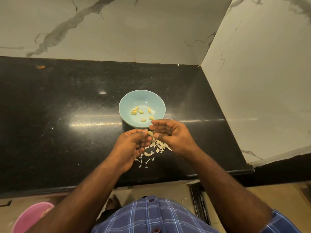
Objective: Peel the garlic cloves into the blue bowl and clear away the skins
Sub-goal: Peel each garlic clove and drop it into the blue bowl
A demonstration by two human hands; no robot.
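Six peeled garlic cloves (142,113) lay inside the one blue bowl (125,105), a seventh clove (150,133) just beside its near rim.

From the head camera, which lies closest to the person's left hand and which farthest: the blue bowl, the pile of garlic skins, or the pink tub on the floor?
1. Garlic skins: right beside the left hand, on its right, on the counter.
2. Blue bowl: just beyond the fingers, further back on the counter.
3. Pink tub: farthest, down on the floor at lower left.
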